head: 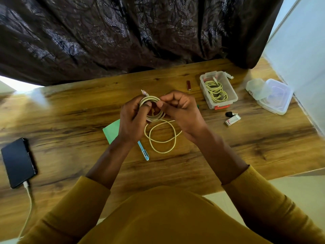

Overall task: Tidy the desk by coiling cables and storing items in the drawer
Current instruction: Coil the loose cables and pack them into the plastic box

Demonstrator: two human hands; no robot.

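You're holding a cream cable [152,110] partly coiled above the wooden desk [246,147] | its loose tail is lying looped on the desk below | a second yellowish cable [216,90] is sitting coiled inside a clear bin [232,95], right

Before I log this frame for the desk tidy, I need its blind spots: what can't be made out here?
Head view only:
- Drawer: not in view.
- Green paper: mostly hidden under the left hand.
- Pen: upper end hidden by the left forearm.
- Phone cable: runs off the bottom edge.
- Green item behind the right hand: only a sliver shows.
- Small items near the bin: too small to identify.
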